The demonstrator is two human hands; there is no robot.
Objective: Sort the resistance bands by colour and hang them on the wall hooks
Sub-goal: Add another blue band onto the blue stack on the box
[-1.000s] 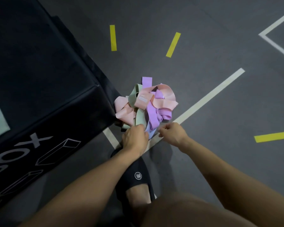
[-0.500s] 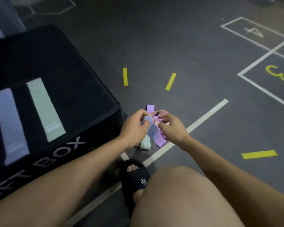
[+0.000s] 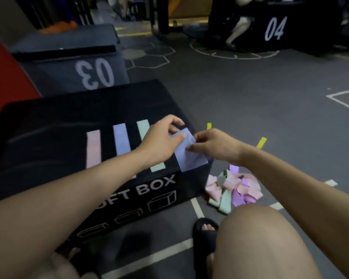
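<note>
Nearest to me, the person is crouching with a bare knee [image 3: 256,238] pushed forward and a black slide sandal [image 3: 205,228] planted on the grey gym floor [image 3: 250,109]. Just beyond the knee, on the floor at the right foot of the box, a tangled pile of resistance bands [image 3: 233,187] is waiting: pink, mint green and purple loops heaped over one another. Above that, both arms are reaching over the near right corner of the black soft box [image 3: 69,127]. The left hand [image 3: 161,140] is pinching the far end of a pale blue band [image 3: 186,153] between thumb and fingers, while the right hand [image 3: 214,144] is gripping the same band's right edge with curled fingers, so the two are stretching it flat over the box top, its near end hanging slightly past the edge. To the left on the box top, three bands are already lying in a row: a pink band [image 3: 93,150], a lavender-blue band [image 3: 121,140] and a mint green band [image 3: 147,146] partly hidden under the left wrist. The sorting stage seems to be under way, with hanging not begun; no wall hooks are in sight. Next, I judge, this band needs laying down, probably with its colour match, then another pull from the pile. Farther off, grey boxes numbered 03 [image 3: 95,74] and 04 [image 3: 275,29] are standing.
</note>
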